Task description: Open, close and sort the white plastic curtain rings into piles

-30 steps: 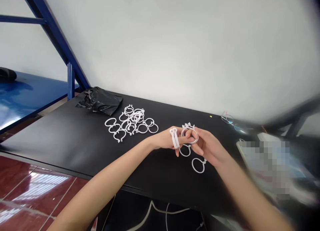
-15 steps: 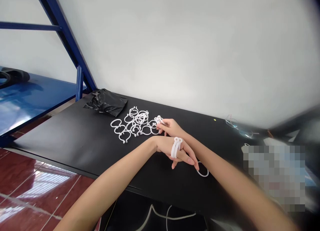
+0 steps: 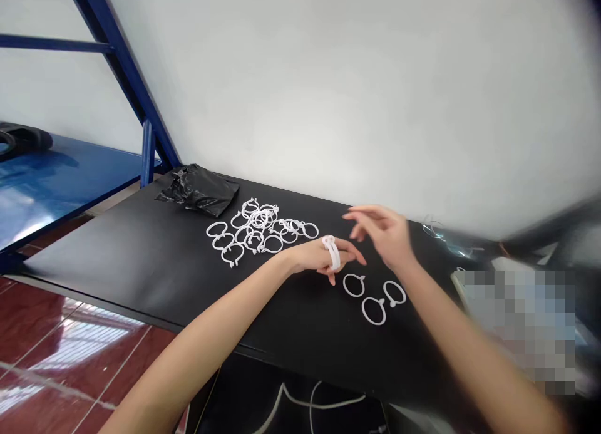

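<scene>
My left hand (image 3: 323,257) is held over the black table, palm down. A couple of white plastic rings with small knobbed ends (image 3: 334,257) are looped around its fingers, which point right. To the right and slightly above it, my right hand (image 3: 385,233) is raised with fingers stretched out to the left, and I see nothing in it. Three loose white rings (image 3: 374,311) lie on the table below my hands. A pile of similar white rings (image 3: 256,224), several of them overlapping, lies to the left of my left hand.
A crumpled black plastic bag (image 3: 200,188) lies behind the pile against the wall. The black table (image 3: 126,246) meets a blue metal frame (image 3: 136,89) on the left. Eyeglasses (image 3: 451,243) and a blurred-out item (image 3: 516,334) are at the right. Pale cables (image 3: 323,406) show below the table edge.
My right hand has let go of the rings at the pile and moved right and up. My left hand has risen slightly. Three separate rings now show below my hands, where one was visible before.
</scene>
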The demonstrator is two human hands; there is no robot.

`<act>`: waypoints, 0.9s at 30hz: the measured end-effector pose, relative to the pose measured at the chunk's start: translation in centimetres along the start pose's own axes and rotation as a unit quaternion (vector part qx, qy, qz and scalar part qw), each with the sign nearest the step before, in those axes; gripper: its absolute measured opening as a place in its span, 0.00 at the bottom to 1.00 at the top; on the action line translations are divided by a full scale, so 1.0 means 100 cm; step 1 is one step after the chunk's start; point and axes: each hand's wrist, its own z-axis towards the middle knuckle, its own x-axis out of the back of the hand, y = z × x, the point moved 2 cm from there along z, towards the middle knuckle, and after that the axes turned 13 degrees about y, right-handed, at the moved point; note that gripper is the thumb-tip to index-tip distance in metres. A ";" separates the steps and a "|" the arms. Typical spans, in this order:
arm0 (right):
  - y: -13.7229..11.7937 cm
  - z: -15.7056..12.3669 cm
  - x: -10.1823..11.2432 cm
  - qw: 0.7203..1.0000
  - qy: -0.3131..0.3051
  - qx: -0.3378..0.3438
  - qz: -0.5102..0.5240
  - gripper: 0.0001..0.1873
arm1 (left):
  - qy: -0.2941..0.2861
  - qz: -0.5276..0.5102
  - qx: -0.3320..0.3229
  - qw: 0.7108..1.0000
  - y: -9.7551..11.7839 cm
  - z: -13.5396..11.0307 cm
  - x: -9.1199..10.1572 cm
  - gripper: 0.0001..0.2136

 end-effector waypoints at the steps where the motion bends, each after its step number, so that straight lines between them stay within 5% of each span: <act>1: -0.005 -0.008 0.013 0.999 0.050 0.011 0.015 0.07 | 0.038 -0.003 -0.002 0.999 -0.001 0.002 0.000 0.12; 5: -0.010 -0.051 0.026 0.998 -0.031 -0.051 0.034 0.11 | 0.147 0.024 -0.014 0.989 -0.007 0.004 -0.005 0.13; 11: 0.007 -0.079 0.005 0.972 -0.074 -0.213 0.068 0.13 | 0.168 0.178 -0.125 0.961 -0.013 -0.002 -0.017 0.15; 15: 0.016 -0.084 0.004 0.934 -0.175 -0.296 0.097 0.16 | 0.200 0.297 -0.147 0.922 -0.012 -0.002 -0.016 0.13; 18: 0.015 -0.089 0.007 0.936 -0.176 -0.271 0.140 0.16 | 0.203 0.308 -0.166 0.914 -0.010 -0.001 -0.016 0.10; 27: 0.003 -0.097 0.010 0.977 -0.155 -0.112 0.097 0.14 | 0.168 0.124 -0.143 0.967 -0.010 -0.001 -0.021 0.16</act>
